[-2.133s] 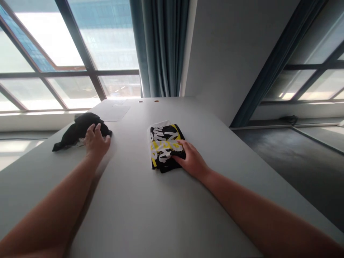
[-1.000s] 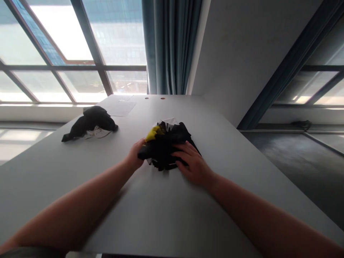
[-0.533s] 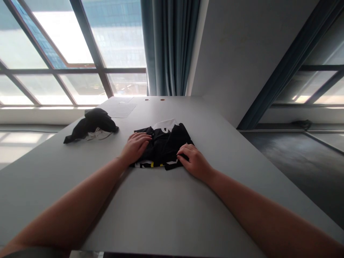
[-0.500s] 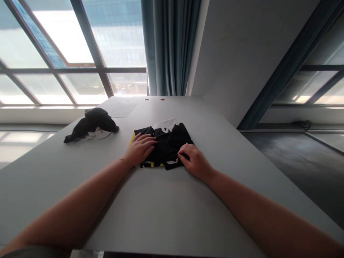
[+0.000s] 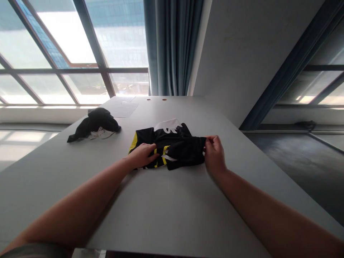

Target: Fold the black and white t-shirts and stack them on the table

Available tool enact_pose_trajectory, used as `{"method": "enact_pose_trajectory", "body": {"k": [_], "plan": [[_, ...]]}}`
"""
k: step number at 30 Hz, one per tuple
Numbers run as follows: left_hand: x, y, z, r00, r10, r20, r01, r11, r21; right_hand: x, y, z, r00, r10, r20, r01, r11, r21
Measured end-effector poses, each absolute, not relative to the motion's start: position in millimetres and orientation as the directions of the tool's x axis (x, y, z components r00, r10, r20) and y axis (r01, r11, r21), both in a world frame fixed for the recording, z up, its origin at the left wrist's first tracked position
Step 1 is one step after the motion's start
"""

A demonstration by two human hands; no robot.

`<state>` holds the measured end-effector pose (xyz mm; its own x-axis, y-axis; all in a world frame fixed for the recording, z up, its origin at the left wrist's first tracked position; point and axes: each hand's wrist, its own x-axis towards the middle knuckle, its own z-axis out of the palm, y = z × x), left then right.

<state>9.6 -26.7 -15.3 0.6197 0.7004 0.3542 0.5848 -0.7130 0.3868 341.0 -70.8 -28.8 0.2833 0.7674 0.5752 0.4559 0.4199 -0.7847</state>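
Note:
A black jersey (image 5: 185,149) with yellow stripes, white patches and white lettering lies partly folded on the table. My left hand (image 5: 143,154) rests on its left part, fingers stretched out over the cloth. At the garment's right end, my right hand (image 5: 215,152) has a black edge pinched between thumb and fingers and holds it out to the right. The cloth between the hands shows a yellow band and a white strip. The right hand's lower fingers are partly curled out of sight.
On the white table (image 5: 166,215), a crumpled black and white garment (image 5: 95,124) lies at the left. Behind it are some thin sheets (image 5: 125,109). Near the far edge are two round holes, in front of a blue curtain (image 5: 172,46).
My right hand has moved right, drawing the jersey's right edge outward. More yellow banding and white lettering now show. My left hand has stayed on the left part, shifting slightly nearer to me.

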Motion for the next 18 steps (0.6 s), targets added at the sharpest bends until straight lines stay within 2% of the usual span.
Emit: {"method": "enact_pose_trajectory", "body": {"k": [3,5,6,7,8,10,12,14,16,18], "plan": [[21.6,-48.3,-0.3,0.708,0.581,0.401,0.523,-0.813,0.255,348.6,-59.9,-27.9,0.436,0.739,0.513,0.332,0.398,-0.855],[32.8,-67.7,8.6,0.796,0.453,0.403,0.424,-0.891,0.164,346.1,-66.0,-17.7,0.378,0.673,0.635,0.411,0.493,-0.767],[38.1,-77.6,11.9,0.832,0.385,0.399,0.365,-0.922,0.129,342.8,-72.9,-11.0,0.278,0.636,0.720,0.486,0.553,-0.677],[42.8,-87.0,14.4,0.856,0.331,0.397,0.317,-0.943,0.103,338.6,-81.2,-4.3,0.111,0.604,0.789,0.559,0.619,-0.552],[46.4,-95.2,15.9,0.869,0.291,0.401,0.281,-0.956,0.084,333.8,-90.1,1.6,-0.116,0.591,0.798,0.598,0.683,-0.419],[50.1,-106.9,17.3,0.872,0.252,0.419,0.251,-0.966,0.059,324.0,-105.6,8.8,-0.511,0.564,0.649,0.567,0.788,-0.239],[50.0,-111.5,18.0,0.863,0.263,0.430,0.269,-0.962,0.049,316.1,-114.6,9.7,-0.686,0.561,0.463,0.546,0.818,-0.182],[48.6,-110.5,20.0,0.846,0.349,0.404,0.355,-0.933,0.064,311.8,-117.0,8.4,-0.735,0.587,0.339,0.573,0.805,-0.153],[48.4,-107.1,23.7,0.807,0.507,0.303,0.504,-0.858,0.094,310.5,-115.9,9.9,-0.730,0.631,0.263,0.626,0.772,-0.115],[49.4,-104.3,28.8,0.735,0.664,0.137,0.657,-0.747,0.098,310.3,-114.7,15.6,-0.687,0.695,0.213,0.697,0.713,-0.077]]}}
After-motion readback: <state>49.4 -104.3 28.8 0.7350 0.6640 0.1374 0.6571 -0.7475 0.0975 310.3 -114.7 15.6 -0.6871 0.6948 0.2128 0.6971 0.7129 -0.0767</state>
